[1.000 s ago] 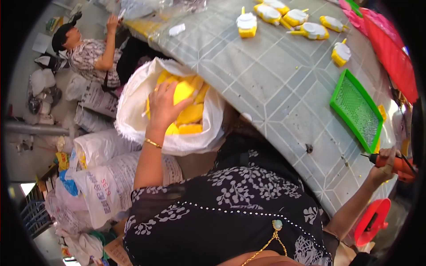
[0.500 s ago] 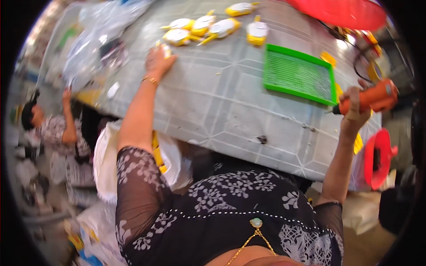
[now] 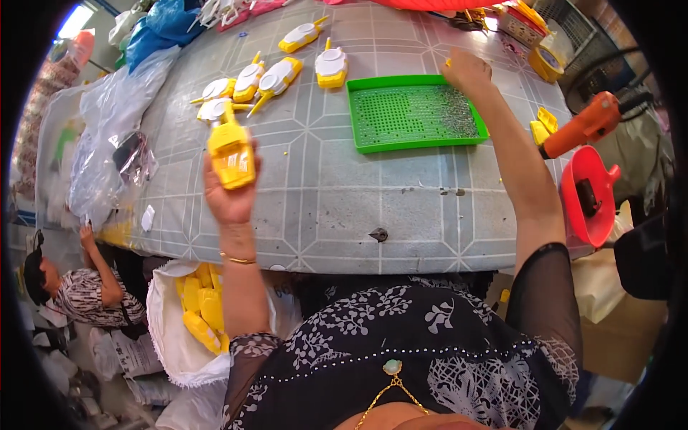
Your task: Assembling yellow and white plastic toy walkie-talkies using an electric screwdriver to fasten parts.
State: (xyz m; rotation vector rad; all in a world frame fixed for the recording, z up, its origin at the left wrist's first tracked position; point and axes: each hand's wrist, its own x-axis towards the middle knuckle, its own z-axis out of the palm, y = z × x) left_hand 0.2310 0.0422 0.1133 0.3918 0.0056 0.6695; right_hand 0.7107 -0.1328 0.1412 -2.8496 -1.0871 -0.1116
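My left hand (image 3: 228, 197) is palm up around a yellow toy walkie-talkie (image 3: 231, 159), its antenna pointing away from me and its recessed back facing up. My right hand (image 3: 469, 73) reaches past the far right corner of the green tray (image 3: 419, 148), fingers closed on a small yellow plastic piece (image 3: 449, 63). Tiny metal pieces, apparently screws (image 3: 459, 115), lie in the tray's right end. Several more toy walkie-talkies (image 3: 331, 66) with white faces rest on the far left of the table. An orange electric screwdriver (image 3: 584, 125) is at the right edge, out of my hands.
A white sack (image 3: 161, 322) of yellow parts (image 3: 204, 304) stands below the table's near edge. On the right are yellow pieces (image 3: 543, 125), a tape roll (image 3: 546, 63) and a red container (image 3: 584, 193). Plastic bags (image 3: 122, 100) cover the left. Another person (image 3: 97, 290) is at left.
My left hand has lifted a toy walkie-talkie and brought it nearer, back upward. My right hand has let go of the screwdriver and moved beyond the tray. The view has shifted.
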